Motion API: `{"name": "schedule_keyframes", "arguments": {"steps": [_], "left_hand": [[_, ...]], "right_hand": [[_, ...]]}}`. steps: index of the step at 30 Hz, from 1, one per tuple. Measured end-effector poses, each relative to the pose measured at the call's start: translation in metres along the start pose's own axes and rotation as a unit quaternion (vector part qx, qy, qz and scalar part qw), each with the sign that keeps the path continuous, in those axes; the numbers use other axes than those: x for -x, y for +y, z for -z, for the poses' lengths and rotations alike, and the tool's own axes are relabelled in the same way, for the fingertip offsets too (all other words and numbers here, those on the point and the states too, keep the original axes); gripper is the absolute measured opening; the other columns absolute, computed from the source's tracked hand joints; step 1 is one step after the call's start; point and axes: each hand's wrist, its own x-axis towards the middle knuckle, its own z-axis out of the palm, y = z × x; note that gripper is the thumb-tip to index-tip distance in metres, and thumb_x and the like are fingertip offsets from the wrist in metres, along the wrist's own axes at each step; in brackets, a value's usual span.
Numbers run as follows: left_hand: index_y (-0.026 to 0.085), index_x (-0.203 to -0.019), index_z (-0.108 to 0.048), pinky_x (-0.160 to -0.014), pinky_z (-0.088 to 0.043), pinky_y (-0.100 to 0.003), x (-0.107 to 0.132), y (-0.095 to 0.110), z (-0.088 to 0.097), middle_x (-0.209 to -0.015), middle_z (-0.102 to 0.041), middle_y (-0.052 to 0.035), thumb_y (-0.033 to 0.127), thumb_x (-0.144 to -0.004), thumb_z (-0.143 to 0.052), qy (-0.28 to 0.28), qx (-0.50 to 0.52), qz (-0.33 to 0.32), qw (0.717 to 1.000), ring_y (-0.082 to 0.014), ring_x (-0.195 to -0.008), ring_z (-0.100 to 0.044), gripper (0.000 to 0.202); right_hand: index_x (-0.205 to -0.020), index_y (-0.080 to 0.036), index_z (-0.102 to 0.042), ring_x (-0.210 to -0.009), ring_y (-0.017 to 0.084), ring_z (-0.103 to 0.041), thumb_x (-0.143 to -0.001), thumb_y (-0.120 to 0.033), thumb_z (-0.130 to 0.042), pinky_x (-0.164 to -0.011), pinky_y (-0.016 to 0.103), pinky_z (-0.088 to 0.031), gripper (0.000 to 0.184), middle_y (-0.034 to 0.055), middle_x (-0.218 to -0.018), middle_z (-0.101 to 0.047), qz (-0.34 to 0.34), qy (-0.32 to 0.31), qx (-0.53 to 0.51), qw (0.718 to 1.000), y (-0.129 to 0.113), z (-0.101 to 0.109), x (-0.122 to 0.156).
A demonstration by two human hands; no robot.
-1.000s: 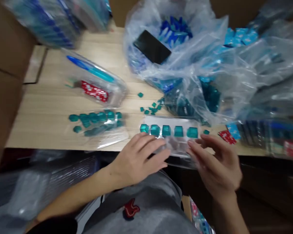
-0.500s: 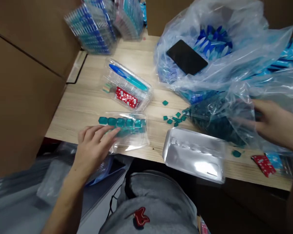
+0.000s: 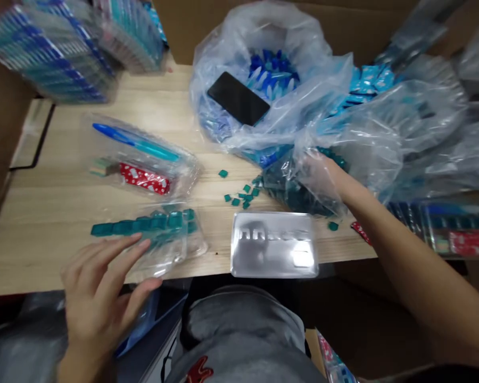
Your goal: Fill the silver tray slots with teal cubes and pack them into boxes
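My left hand [image 3: 104,282], palm down with fingers spread, hovers at the near edge of a clear plastic tray [image 3: 191,250]. Along that tray runs a row of teal square pieces [image 3: 143,224], some just beyond my fingertips. My right hand [image 3: 325,173] reaches into a clear plastic bag [image 3: 299,197] full of dark teal pieces; its fingers are hidden inside. Loose teal squares [image 3: 245,197] lie scattered by the bag's mouth. Between my hands, near the table edge, sits a shiny clear tray [image 3: 273,260] with moulded bumps.
Another clear pack [image 3: 187,175] holds a blue-and-teal pen-shaped item [image 3: 138,143] and a red spotted packet [image 3: 143,178]. A black phone [image 3: 238,99] rests on a big bag [image 3: 211,53] of blue pieces. Stacked packs [image 3: 59,64] stand back left; filled packs [image 3: 463,229] lie right.
The view has swung right, so the table's contents sit further left. My left hand has opened wider and drawn back from the teal row. My right hand has gone deeper into the bag.
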Motion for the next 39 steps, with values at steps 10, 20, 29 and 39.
{"name": "schedule_keyframes", "arguments": {"steps": [10, 20, 29, 39], "left_hand": [[0.023, -0.118, -0.064, -0.093, -0.049, -0.032, -0.076, 0.096, -0.038, -0.113, -0.067, -0.0025, 0.008, -0.089, -0.059, 0.016, 0.268, -0.072, 0.961, -0.0167, -0.106, -0.062, 0.033], [0.029, -0.12, -0.06, -0.085, -0.054, -0.022, -0.117, 0.148, -0.061, -0.109, -0.066, 0.0022, 0.021, -0.09, -0.067, -0.094, 0.442, 0.008, 0.892, -0.0108, -0.096, -0.062, 0.032], [0.027, -0.109, -0.055, -0.089, -0.06, -0.027, -0.092, 0.142, -0.07, -0.104, -0.066, 0.0013, 0.007, -0.082, -0.071, -0.012, 0.505, 0.082, 0.859, -0.0129, -0.102, -0.067, 0.037], [0.027, -0.112, -0.06, -0.086, -0.06, -0.034, -0.077, 0.108, -0.044, -0.106, -0.069, -0.0019, 0.008, -0.089, -0.061, -0.049, 0.379, 0.079, 0.921, -0.0184, -0.104, -0.066, 0.03]], "right_hand": [[-0.073, -0.022, -0.053, -0.044, 0.007, -0.044, -0.067, -0.016, -0.068, -0.038, 0.02, -0.032, 0.017, -0.0076, -0.059, -0.051, -0.114, 0.139, -0.237, 0.955, -0.05, 0.024, 0.074], [-0.085, -0.022, -0.057, -0.072, 0.007, -0.059, -0.079, -0.009, -0.064, -0.065, 0.019, -0.051, 0.015, -0.0045, -0.081, -0.06, -0.038, 0.013, -0.329, 0.944, -0.064, -0.023, 0.117], [-0.099, -0.024, -0.059, -0.095, 0.008, -0.062, -0.085, -0.007, -0.059, -0.085, 0.019, -0.05, 0.022, -0.0032, -0.098, -0.065, 0.036, 0.078, -0.209, 0.974, -0.056, -0.051, 0.126], [-0.099, -0.035, -0.069, -0.084, 0.009, -0.06, -0.086, -0.026, -0.071, -0.066, 0.018, -0.048, 0.016, -0.0056, -0.099, -0.066, -0.128, 0.055, -0.33, 0.934, -0.037, -0.043, 0.138]]}}
